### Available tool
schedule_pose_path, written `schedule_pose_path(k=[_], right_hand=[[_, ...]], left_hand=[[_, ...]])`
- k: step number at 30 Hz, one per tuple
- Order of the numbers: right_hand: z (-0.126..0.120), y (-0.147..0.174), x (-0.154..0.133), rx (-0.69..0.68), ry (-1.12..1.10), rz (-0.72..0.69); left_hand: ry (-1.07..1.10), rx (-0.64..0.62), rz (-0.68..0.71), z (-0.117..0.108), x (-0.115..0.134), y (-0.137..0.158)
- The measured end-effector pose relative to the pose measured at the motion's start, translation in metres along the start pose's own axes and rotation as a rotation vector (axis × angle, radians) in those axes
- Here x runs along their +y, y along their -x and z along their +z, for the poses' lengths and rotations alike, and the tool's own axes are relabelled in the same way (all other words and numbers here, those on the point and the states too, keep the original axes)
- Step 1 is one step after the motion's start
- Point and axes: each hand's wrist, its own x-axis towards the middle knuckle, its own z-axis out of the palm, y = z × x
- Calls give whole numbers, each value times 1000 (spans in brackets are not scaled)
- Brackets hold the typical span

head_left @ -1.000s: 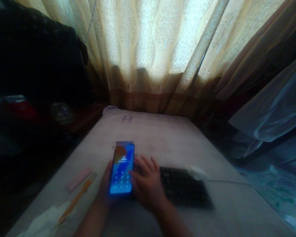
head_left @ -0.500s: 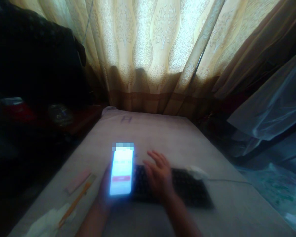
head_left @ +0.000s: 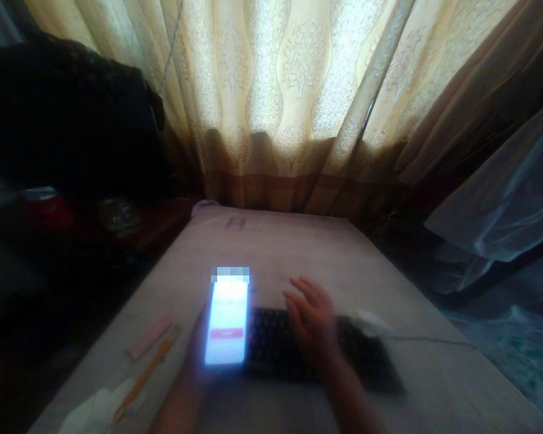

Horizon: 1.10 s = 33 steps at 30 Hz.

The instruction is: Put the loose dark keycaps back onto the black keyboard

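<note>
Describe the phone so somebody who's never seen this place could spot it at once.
Start at the patterned curtain and come down to the pale table. Near its front, by the left end of the keyboard, the person's left grip holds the phone. Its glowing white screen with one reddish bar sets it apart from the dark keyboard.

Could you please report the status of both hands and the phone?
Left hand holding lit phone. Right hand empty over keyboard, contact unclear. Keyboard partly hidden by right hand.
</note>
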Motion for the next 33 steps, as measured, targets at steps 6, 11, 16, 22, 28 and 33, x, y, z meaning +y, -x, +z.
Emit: schedule_pose_path(k=[6, 11, 16, 22, 28, 33], right_hand=[[-7, 1, 28, 46, 70, 35], [-14, 4, 57, 113, 105, 80], [-10, 3, 47, 88, 75, 63], [0, -1, -4, -35, -29, -6], [6, 3, -47, -154, -111, -86], [7, 6, -56, -178, -135, -102]], left_hand=[[61, 61, -2, 0, 1, 0], [74, -59, -28, 4, 0, 0], [38, -96, -7, 3, -2, 2], [56, -127, -34, 0, -2, 1], [88, -11, 48, -8, -4, 0], [108, 6, 64, -7, -5, 2]])
